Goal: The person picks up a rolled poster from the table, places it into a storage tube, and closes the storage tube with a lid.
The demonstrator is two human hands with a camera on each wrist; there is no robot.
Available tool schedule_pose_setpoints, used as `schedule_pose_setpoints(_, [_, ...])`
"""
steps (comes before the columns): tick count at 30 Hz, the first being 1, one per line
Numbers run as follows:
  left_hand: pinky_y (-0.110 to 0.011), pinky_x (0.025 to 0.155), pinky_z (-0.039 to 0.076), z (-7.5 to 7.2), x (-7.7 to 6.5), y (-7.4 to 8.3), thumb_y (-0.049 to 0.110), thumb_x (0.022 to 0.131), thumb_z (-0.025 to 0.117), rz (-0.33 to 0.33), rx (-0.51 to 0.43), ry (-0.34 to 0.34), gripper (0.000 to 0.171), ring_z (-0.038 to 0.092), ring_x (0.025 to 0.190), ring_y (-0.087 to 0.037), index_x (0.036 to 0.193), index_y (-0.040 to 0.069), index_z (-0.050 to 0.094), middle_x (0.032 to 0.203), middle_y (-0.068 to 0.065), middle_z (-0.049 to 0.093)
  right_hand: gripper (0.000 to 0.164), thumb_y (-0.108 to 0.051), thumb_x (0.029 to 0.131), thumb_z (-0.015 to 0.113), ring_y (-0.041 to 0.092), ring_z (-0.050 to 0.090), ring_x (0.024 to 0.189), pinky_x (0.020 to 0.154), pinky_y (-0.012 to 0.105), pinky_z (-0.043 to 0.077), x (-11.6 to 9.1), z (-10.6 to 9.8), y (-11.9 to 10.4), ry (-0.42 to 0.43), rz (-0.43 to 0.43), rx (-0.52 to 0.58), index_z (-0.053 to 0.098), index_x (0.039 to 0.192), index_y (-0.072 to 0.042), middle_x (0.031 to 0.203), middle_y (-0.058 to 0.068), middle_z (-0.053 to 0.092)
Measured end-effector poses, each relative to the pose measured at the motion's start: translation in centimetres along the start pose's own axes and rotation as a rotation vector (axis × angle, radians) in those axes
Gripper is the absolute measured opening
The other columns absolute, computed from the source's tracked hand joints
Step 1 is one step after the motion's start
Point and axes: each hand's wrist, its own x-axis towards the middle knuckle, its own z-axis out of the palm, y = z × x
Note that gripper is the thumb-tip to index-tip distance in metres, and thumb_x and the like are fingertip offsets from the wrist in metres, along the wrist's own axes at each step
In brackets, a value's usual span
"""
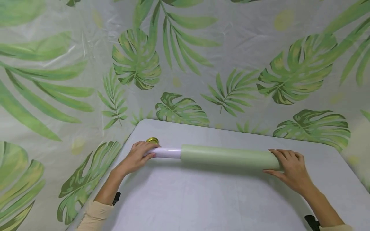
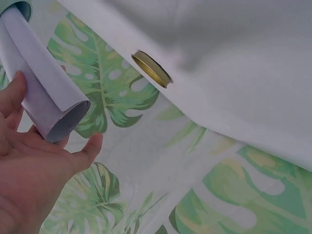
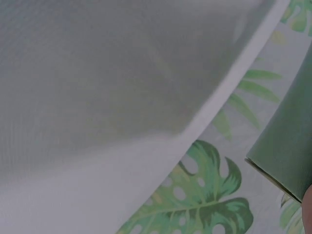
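In the head view a pale lilac rolled sheet of paper (image 1: 169, 153) sticks out of the left end of a wider light green tube (image 1: 225, 157). My left hand (image 1: 140, 154) grips the roll's outer end between thumb and fingers. At the far right end, my right hand (image 1: 292, 170) holds the green tube, thumb below and fingers over the top. The left wrist view shows the hollow end of the roll (image 2: 44, 73) and its overlapping edge. In the right wrist view only a fingertip (image 3: 307, 207) shows beside the tube's end (image 3: 287, 141).
A small gold-coloured ring (image 1: 153, 139) rests on the white table (image 1: 208, 195), just behind my left hand. Beyond the table's back edge hangs a leaf-patterned sheet (image 1: 185, 77). Black wrist straps (image 1: 116, 198) show on both arms.
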Motion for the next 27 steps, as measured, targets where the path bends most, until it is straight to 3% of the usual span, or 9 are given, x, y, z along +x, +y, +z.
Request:
schedule_pose_setpoints(8, [-0.064, 0.112, 0.031, 0.4, 0.7, 0.7, 0.016, 0.099, 0.069, 0.034, -0.054, -0.01, 0.032, 0.059, 0.127, -0.034, 0.131, 0.014, 0.066, 0.131, -0.008, 0.07, 0.089, -0.078, 0.077, 0.068, 0.043, 0.058, 0.104, 0.088, 0.062, 0.036, 0.4, 0.4, -0.3, -0.025, 0.0, 0.025, 0.065, 0.13, -0.007, 0.118, 0.021, 0.066])
schedule_pose_setpoints(13, [-0.064, 0.113, 0.03, 0.8, 1.0, 0.8, 0.015, 0.098, 0.07, 0.029, -0.072, -0.023, 0.032, 0.059, 0.126, -0.032, 0.13, 0.014, 0.066, 0.128, -0.007, 0.07, 0.089, -0.081, 0.078, 0.066, 0.043, 0.058, 0.105, 0.087, 0.062, 0.036, 0.7, 0.8, -0.6, -0.05, 0.003, 0.024, 0.065, 0.128, -0.007, 0.119, 0.019, 0.066])
schedule_pose_setpoints(20, [-0.06, 0.109, 0.033, 1.0, 1.4, 1.1, 0.015, 0.099, 0.069, 0.03, -0.087, -0.043, 0.031, 0.061, 0.122, -0.028, 0.13, 0.014, 0.066, 0.129, -0.006, 0.07, 0.084, -0.064, 0.068, 0.086, 0.039, 0.06, 0.104, 0.087, 0.059, 0.038, 0.6, 1.2, -0.8, -0.068, 0.004, 0.025, 0.066, 0.126, -0.007, 0.116, 0.016, 0.069])
schedule_pose_setpoints(27, [-0.059, 0.109, 0.031, 1.0, 1.7, 1.8, 0.015, 0.099, 0.069, 0.03, -0.118, -0.061, 0.032, 0.061, 0.119, -0.028, 0.13, 0.013, 0.066, 0.128, -0.007, 0.07, 0.086, -0.053, 0.064, 0.091, 0.041, 0.06, 0.106, 0.089, 0.059, 0.038, 0.7, 1.5, -1.1, -0.079, -0.003, 0.041, 0.064, 0.131, -0.004, 0.115, 0.018, 0.069])
